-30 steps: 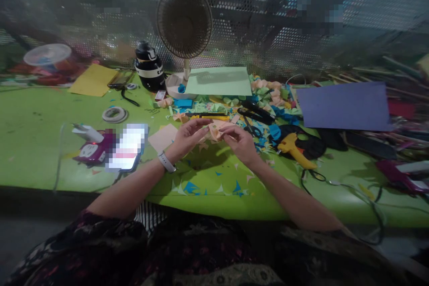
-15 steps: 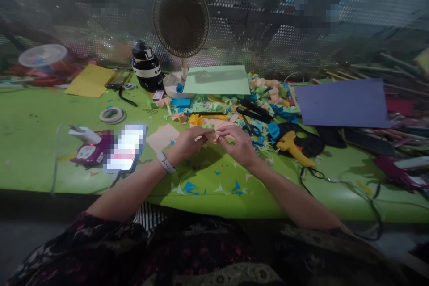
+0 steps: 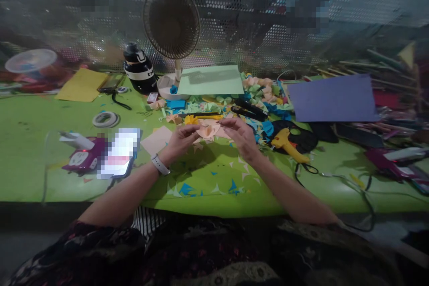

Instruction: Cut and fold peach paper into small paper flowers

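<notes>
My left hand [image 3: 183,140], with a white band at the wrist, pinches a folded peach paper flower [image 3: 208,131] by its left side. To the right of the flower, my right hand [image 3: 241,137] has its fingers bent and slightly apart, the tips close to the paper with no clear grip on it. Behind the hands lie a yellow paper flower [image 3: 191,119] and a yellow-and-black cutter knife [image 3: 204,115]. A flat peach paper square [image 3: 157,140] rests left of my left hand. Blue and pale paper scraps [image 3: 186,189] are scattered in front.
A fan [image 3: 171,20], a black bottle [image 3: 139,71] and a green sheet [image 3: 211,79] stand or lie at the back. On the right are a yellow glue gun [image 3: 287,144], a stapler [image 3: 250,109] and a purple sheet [image 3: 333,98]. A tape roll [image 3: 105,119] and lit phone [image 3: 119,152] lie left.
My right hand has drawn off the peach paper to the right and its fingers have loosened. The flower now shows more openly in my left hand. The view has shifted slightly.
</notes>
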### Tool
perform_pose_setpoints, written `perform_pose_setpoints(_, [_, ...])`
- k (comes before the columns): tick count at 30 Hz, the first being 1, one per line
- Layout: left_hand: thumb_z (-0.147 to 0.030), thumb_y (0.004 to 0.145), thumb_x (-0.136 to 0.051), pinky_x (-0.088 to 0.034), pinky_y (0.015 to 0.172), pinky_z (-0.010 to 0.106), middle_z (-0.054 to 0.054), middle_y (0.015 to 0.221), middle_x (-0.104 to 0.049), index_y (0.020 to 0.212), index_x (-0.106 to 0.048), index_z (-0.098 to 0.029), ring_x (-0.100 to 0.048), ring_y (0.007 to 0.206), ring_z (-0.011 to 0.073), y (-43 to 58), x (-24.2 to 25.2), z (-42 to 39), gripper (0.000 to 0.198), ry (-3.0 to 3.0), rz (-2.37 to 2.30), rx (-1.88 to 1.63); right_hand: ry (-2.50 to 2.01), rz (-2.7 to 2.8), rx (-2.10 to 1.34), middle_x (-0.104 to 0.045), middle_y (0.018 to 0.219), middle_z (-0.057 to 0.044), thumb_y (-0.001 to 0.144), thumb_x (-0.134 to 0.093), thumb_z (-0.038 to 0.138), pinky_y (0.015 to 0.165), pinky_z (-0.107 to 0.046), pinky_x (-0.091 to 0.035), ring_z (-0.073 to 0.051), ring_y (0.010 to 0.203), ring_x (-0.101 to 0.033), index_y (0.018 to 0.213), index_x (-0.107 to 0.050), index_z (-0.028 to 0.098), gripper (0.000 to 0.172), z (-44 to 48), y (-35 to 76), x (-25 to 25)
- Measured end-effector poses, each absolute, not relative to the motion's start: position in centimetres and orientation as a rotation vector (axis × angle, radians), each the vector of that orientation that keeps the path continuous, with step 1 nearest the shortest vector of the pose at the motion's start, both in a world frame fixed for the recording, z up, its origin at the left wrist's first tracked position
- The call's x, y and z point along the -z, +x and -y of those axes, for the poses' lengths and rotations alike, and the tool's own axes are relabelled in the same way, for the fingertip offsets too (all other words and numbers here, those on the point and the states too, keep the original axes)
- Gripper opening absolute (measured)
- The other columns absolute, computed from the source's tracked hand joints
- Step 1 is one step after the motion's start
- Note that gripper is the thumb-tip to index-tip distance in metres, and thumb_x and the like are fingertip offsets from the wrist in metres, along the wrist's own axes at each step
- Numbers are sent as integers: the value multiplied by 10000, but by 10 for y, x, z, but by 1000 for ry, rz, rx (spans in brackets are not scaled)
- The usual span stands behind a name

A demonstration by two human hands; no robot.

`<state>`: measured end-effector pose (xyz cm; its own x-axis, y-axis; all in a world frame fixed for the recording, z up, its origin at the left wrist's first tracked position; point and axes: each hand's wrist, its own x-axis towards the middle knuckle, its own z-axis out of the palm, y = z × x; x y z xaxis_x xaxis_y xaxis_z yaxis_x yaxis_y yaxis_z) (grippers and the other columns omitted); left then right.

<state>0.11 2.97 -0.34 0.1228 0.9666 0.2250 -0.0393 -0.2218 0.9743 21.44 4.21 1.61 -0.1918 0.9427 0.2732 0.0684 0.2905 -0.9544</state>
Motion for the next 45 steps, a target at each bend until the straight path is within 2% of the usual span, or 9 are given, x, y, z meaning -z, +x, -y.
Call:
perform_pose_setpoints(12, [-499,791,-730,-586,755,328,105,967,-771,945,-759,-151,-712,848,208,2,7,-29,381,1533,-1003,-1267,-934,1602,-1110,-704,1001,-74,787,-681,378,893,-389,-545,-196,934,-666,943,-635,204,238,-44,214,-10])
perform_pose_setpoints(17, [-299,886,-619,-582,802,335,93,985,-773,1005,-753,-166,-717,881,197,-2,6,-28,224,1860,-1054,-1263,-944,1782,-996,-720,1011,-87,809,-633,301,887,-392,-559,-206,940,-690,957,-648,192,184,-45,216,-11])
perform_pose_setpoints(22, [-129,881,-541,-567,773,312,80,939,-765,1092,-738,-181,-707,843,177,-6,8,-29,293,2209,-1103,-1238,-893,2148,-562,-746,1038,-91,863,-571,272,892,-403,-543,-235,970,-691,1008,-703,203,207,-46,217,-7])
perform_pose_setpoints(26, [-145,910,-520,-570,763,314,85,930,-758,1116,-728,-186,-704,840,182,-7,11,-28,296,2388,-1099,-1199,-857,2308,-294,-759,1048,-104,912,-523,244,899,-429,-527,-269,1008,-687,1065,-718,211,250,-50,219,1])
perform_pose_setpoints(29, [-138,911,-513,-571,777,304,90,946,-762,1102,-728,-172,-712,860,181,-6,14,-28,290,2434,-1140,-1208,-865,2351,-184,-767,1001,-97,921,-510,201,866,-416,-527,-266,970,-695,1050,-725,208,251,-52,219,3])
perform_pose_setpoints(35, [-131,918,-498,-580,767,309,102,962,-764,1114,-717,-153,-718,845,183,-4,16,-27,296,2511,-1168,-1204,-889,2361,-118,-754,1070,-97,894,-507,119,884,-414,-522,-257,1009,-684,1085,-704,219,292,-49,216,5])
perform_pose_setpoints(39, [-131,918,-499,-585,772,328,115,998,-762,1175,-694,-155,-719,848,197,-3,12,-24,323,2627,-1191,-1103,-894,2379,-57,-757,1009,-87,886,-481,82,829,-385,-524,-245,954,-688,1063,-693,212,305,-48,215,8])
perform_pose_setpoints(43, [-131,920,-498,-587,793,342,118,991,-762,1125,-705,-158,-720,849,197,-2,12,-22,293,2627,-1237,-1145,-917,2400,-51,-737,1043,-129,897,-474,100,827,-405,-512,-267,963,-671,1092,-678,186,295,-46,212,8])
perform_pose_setpoints(45, [-143,925,-496,-586,784,345,122,989,-761,1123,-702,-157,-720,837,198,-2,13,-22,286,2636,-1241,-1150,-935,2430,-22,-733,998,-139,891,-475,96,798,-392,-506,-263,919,-668,1090,-673,166,290,-45,212,8])
